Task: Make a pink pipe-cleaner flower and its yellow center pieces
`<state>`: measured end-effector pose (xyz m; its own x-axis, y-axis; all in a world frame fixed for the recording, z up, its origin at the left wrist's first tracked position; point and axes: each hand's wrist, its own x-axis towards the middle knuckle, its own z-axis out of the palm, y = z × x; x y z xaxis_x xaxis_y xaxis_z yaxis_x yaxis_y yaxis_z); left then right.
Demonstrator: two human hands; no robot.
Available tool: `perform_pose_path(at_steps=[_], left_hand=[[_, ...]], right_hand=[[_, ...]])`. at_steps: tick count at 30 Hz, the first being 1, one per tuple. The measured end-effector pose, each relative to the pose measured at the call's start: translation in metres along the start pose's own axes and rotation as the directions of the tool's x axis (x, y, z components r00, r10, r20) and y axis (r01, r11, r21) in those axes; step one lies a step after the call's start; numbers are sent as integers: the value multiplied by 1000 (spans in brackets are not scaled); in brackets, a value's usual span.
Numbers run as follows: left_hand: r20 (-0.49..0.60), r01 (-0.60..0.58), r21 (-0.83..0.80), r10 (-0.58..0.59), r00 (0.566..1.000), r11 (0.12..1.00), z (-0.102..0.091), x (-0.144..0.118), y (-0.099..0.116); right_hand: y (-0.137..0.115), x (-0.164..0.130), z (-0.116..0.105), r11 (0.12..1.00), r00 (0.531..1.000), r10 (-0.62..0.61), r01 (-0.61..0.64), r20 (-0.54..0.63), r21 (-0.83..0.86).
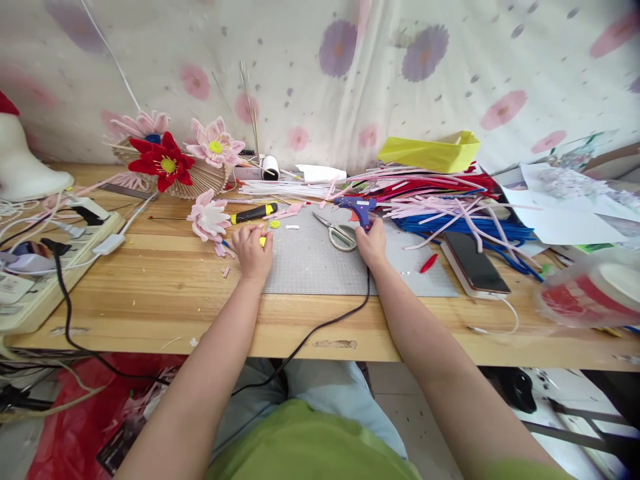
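My right hand (372, 241) is wrapped round the handle of a blue glue gun (361, 205), its nozzle toward the left and its black cord (320, 327) trailing to the table's front edge. Over the left edge of the grey cutting mat (310, 277), my left hand (253, 250) has its fingers closed on a small yellow piece (263, 241). Between the hands lie scissors (340, 235), a yellow disc (275, 224) and a small white strip (292, 227). Just beyond the left hand are a pink and white flower (207, 217) and a yellow and black utility knife (254, 213).
Bundles of pink, red and blue pipe cleaners (465, 227) lie across the back right. A phone (475, 263), a red clip-like piece (429, 263) and a plastic tub (595, 290) stand at the right. Finished flowers (163, 162) and a power strip (60, 287) are on the left.
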<state>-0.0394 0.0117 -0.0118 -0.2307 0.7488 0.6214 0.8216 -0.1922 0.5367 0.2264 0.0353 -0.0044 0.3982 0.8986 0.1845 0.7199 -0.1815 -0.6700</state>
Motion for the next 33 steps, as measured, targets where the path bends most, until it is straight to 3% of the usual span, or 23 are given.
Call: perform_pose_path(at_steps=[4, 7, 11, 15, 17, 21, 25, 29, 33], left_hand=[[6, 1, 10, -1, 1000, 1000, 0, -1, 0], [4, 0, 14, 0, 1000, 1000, 0, -1, 0], [5, 11, 10, -11, 1000, 1000, -1, -1, 2], [25, 20, 32, -21, 999, 999, -1, 0, 4], [31, 22, 51, -23, 999, 998, 1, 0, 4], [27, 30, 82, -33, 999, 996, 6, 1, 3], [8, 41, 102, -42, 999, 994, 8, 2, 1], [18, 60, 86, -61, 998, 995, 7, 2, 3], [20, 51, 70, -52, 998, 996, 6, 1, 5]], right_hand=[[-1, -4, -2, 985, 987, -103, 119, -122, 128], [11, 11, -9, 944, 979, -31, 95, -202, 315], [42, 43, -23, 871, 987, 105, -34, -118, 490], [60, 75, -37, 888, 989, -94, 32, 112, 458], [60, 92, -41, 932, 975, -122, 48, 185, 359], [50, 125, -46, 988, 956, -130, 102, 263, 118], [44, 150, -52, 981, 948, -184, 161, 261, 109], [39, 145, -57, 970, 929, -241, 225, 280, 90], [39, 107, -56, 978, 909, -209, 197, 360, 71]])
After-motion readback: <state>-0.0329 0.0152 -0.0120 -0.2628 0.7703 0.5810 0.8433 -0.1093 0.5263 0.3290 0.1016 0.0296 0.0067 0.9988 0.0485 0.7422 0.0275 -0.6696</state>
